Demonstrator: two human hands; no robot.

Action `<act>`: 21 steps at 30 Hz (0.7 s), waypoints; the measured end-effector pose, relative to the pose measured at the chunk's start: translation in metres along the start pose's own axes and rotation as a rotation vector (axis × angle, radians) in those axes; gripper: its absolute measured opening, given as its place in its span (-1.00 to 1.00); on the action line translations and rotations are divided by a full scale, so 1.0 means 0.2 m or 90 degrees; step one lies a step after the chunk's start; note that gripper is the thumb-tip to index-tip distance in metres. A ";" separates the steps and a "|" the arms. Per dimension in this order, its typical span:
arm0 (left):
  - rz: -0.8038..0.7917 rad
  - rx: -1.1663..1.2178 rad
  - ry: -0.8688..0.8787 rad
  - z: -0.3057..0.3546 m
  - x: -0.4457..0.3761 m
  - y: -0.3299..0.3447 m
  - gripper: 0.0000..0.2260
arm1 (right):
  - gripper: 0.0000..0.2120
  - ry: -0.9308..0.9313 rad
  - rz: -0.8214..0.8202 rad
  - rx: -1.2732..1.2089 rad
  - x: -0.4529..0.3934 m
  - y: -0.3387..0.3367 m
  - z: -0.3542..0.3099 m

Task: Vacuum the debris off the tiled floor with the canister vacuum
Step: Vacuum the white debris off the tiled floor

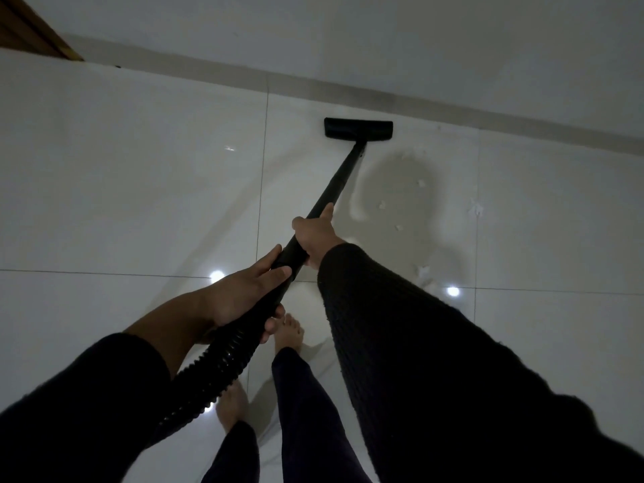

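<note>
Glossy tiled floor (139, 186), both hands wrapped round the wand (334, 183) — left hand (244, 294), right hand (315, 238) — best to swing the floor head (358, 129) toward the wall-side paper scraps (400, 203), keeping it flat.

Dim scene, low and grey all over, with a faint grain in the dark parts. The glossy floor (139, 169) throws back two small round glints of overhead light, one at the left (216, 276) and one at the right (453, 291), plus a faint streak further up. A soft, blotchy shadow (393, 190) lies right of the black wand (334, 183), and the paper scraps (421, 183) inside it look pale and smeary. Sleeves (435, 360) are almost pure black, no detail in them. The wide lens bends the wall line into a slant, and the edges stretch. The near arms look soft; the floor head (358, 129) is fairly crisp.
</note>
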State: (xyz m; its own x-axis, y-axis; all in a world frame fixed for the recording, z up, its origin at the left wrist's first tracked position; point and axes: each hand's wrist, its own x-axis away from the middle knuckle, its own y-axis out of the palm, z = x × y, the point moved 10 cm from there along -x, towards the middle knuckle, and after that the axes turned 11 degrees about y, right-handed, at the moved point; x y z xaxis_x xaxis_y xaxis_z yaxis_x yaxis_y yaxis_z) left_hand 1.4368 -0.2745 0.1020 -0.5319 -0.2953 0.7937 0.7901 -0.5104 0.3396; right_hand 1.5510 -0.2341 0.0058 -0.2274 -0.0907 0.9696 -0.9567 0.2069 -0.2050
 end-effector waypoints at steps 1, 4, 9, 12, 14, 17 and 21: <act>-0.003 -0.001 -0.002 -0.01 0.01 0.01 -0.46 | -0.14 0.004 0.002 -0.005 0.01 0.00 0.03; -0.010 -0.011 0.000 -0.05 0.07 0.02 -0.48 | -0.13 0.006 0.007 -0.011 0.02 0.00 0.10; -0.040 -0.002 -0.002 -0.16 0.16 0.06 -0.49 | -0.14 0.003 0.011 0.026 0.09 0.01 0.25; -0.041 0.022 -0.006 -0.25 0.24 0.10 -0.50 | -0.22 -0.039 0.015 0.060 0.12 0.03 0.32; -0.043 0.025 -0.003 -0.30 0.30 0.12 -0.51 | -0.16 -0.013 0.014 0.027 0.15 0.04 0.42; -0.043 0.011 -0.002 -0.40 0.39 0.15 -0.49 | -0.17 -0.008 0.014 0.031 0.18 0.07 0.56; -0.061 -0.001 -0.006 -0.54 0.49 0.19 -0.50 | -0.33 -0.054 0.032 0.096 0.19 0.11 0.73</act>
State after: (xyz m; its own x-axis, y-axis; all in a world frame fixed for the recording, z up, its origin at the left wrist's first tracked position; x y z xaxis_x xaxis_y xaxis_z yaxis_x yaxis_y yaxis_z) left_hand 1.3821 -0.4099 0.1392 -0.6026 -0.2379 0.7617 0.7351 -0.5371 0.4138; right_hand 1.4939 -0.3750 0.0194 -0.2837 -0.1670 0.9443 -0.9588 0.0647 -0.2767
